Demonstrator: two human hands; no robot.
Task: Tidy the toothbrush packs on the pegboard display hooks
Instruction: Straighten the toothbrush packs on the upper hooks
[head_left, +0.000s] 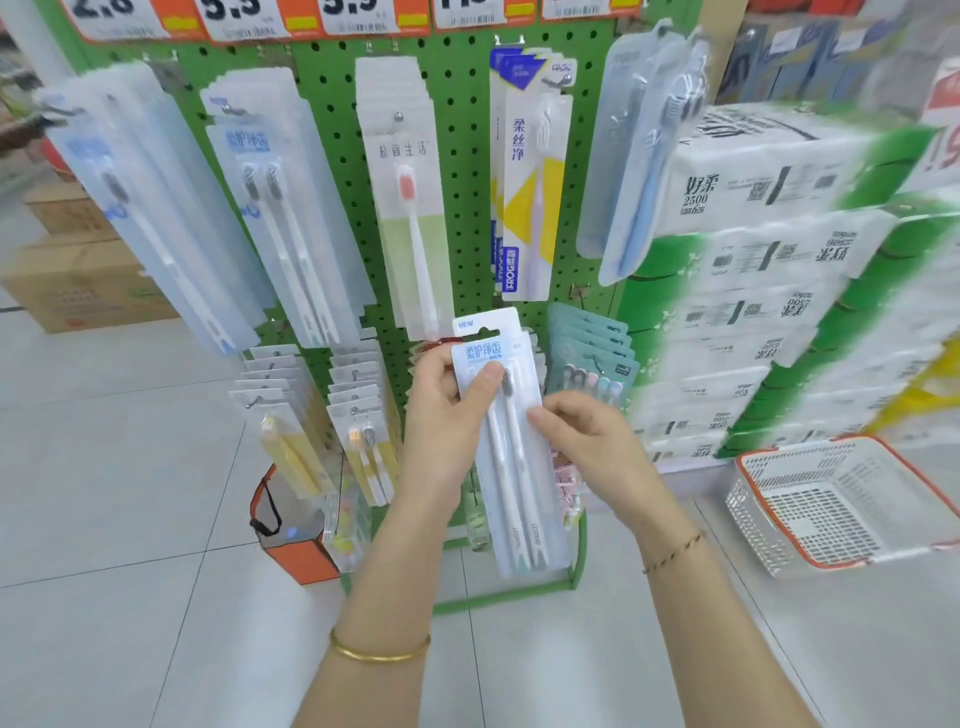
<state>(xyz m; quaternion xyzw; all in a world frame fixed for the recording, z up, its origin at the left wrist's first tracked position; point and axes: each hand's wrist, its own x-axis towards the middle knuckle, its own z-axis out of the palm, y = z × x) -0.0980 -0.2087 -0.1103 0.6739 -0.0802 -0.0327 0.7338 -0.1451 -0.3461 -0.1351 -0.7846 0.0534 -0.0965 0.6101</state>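
Note:
A pale blue two-brush toothbrush pack (511, 457) is held off the hooks in front of the green pegboard (462, 171), low in the middle. My left hand (449, 410) grips its upper part, thumb across the front. My right hand (587, 436) touches the pack's right edge with its fingertips. Matching blue packs (280, 208) hang on an upper hook, left of centre. Other packs hang along the top row: a white and green pack (408, 208) and a yellow and white pack (530, 192).
Lower hooks carry yellow-brush packs (291, 415) and teal packs (592, 358). Stacked tissue packages (779, 270) stand right of the board. A white and orange basket (841, 504) sits on the floor at right, an orange bag (291, 525) at left, cardboard boxes (78, 280) far left.

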